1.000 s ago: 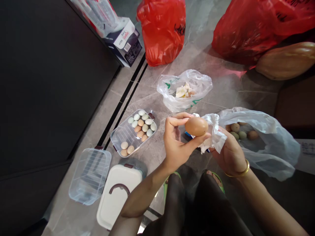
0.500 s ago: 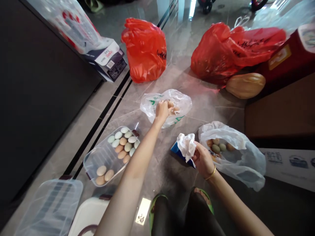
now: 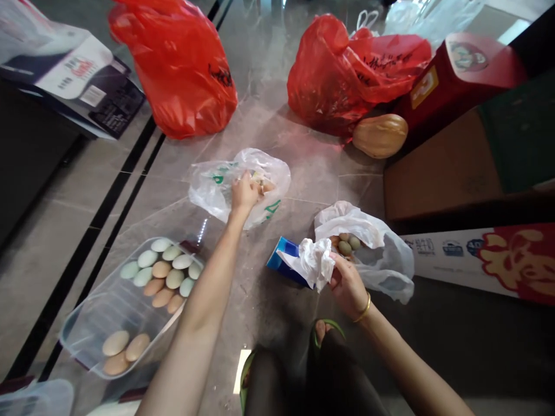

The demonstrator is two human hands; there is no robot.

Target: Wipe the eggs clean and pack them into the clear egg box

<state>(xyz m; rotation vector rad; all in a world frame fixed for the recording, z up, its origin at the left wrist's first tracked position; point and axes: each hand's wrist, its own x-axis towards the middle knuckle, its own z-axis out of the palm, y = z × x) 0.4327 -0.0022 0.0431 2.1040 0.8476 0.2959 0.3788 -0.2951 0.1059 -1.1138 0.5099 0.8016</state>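
Observation:
My left hand (image 3: 244,193) reaches into a thin white plastic bag (image 3: 203,188) with green print. Its fingers are curled beside brown eggs (image 3: 267,186) in the bag, and what they hold, if anything, is hidden. In my right hand (image 3: 349,287) a crumpled white tissue (image 3: 317,263) is pinched between thumb and fingers. Partly under the tissue lies a blue packet (image 3: 284,266). To the left a clear plastic egg box (image 3: 93,306) holds pale green and brown eggs, several at the far end and three brown ones at the near end.
Another white bag (image 3: 390,260) with several eggs lies beyond my right hand. Red plastic bags (image 3: 186,75) (image 3: 321,81) and a tan gourd (image 3: 380,136) stand farther back. Cartons (image 3: 446,167) line the right side, and a dark box (image 3: 82,75) the left.
The view has shifted, so most things appear farther left. My left hand remains in the printed bag, its fingers turned slightly. My right hand still holds the tissue.

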